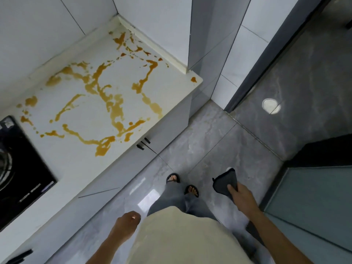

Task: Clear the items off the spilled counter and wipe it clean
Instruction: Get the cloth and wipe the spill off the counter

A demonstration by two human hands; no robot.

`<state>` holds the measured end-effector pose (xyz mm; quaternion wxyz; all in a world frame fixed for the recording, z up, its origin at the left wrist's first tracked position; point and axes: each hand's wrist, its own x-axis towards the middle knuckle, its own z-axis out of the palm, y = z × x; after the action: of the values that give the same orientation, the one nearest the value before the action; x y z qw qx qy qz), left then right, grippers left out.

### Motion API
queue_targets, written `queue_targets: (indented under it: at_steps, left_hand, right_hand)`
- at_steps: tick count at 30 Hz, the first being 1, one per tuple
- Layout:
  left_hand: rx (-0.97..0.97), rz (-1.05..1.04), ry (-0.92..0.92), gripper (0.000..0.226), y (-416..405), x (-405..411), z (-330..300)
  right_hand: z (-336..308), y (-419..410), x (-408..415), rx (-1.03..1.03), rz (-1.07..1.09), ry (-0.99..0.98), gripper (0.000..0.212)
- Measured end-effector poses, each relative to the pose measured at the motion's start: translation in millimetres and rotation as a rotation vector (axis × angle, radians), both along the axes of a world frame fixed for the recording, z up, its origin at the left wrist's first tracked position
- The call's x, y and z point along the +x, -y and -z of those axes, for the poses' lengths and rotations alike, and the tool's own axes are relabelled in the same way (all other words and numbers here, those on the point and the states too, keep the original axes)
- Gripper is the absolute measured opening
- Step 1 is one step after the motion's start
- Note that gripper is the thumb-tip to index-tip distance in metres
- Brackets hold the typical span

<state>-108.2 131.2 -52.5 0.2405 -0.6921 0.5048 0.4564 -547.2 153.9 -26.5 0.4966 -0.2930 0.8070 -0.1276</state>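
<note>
The white counter [57,149] fills the upper left of the view, streaked with an orange-brown spill [114,109] in puddles and thin trails. No loose items stand on it. My right hand [241,194] hangs low at the right over the floor, shut on a dark grey cloth [225,182]. My left hand [126,223] hangs at my side near the cabinet front, fingers curled loosely with nothing in them. Both hands are well away from the counter.
A black gas hob [21,168] is set into the counter at the left edge. Grey cabinet doors with black handles [143,143] sit below. A tiled wall column [152,25] bounds the counter's far end. Grey floor tiles [219,140] and a doorway lie to the right.
</note>
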Motion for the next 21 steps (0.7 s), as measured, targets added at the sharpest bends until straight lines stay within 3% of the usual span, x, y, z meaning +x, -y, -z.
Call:
queue_targets:
  at_steps: [4, 8, 11, 15, 21]
  left_hand:
    - [0.043, -0.043, 0.038, 0.025, 8, -2, 5]
    - [0.042, -0.045, 0.051, 0.03, 43, -15, 10]
    - [-0.009, -0.085, 0.009, 0.029, 84, -38, 7]
    - [-0.055, -0.222, -0.058, 0.021, 156, -74, 3]
    - [-0.171, -0.172, -0.183, 0.026, 246, -141, -18]
  right_hand:
    - [3, 68, -11, -0.054, -0.058, 0.016, 0.012]
    - [6, 117, -19, -0.055, -0.099, -0.008, 0.023]
    - [12, 140, -31, -0.019, -0.152, -0.036, 0.029]
    - [15, 155, -47, 0.027, -0.156, -0.056, 0.013]
    - [16, 178, -79, 0.081, -0.217, -0.071, 0.027]
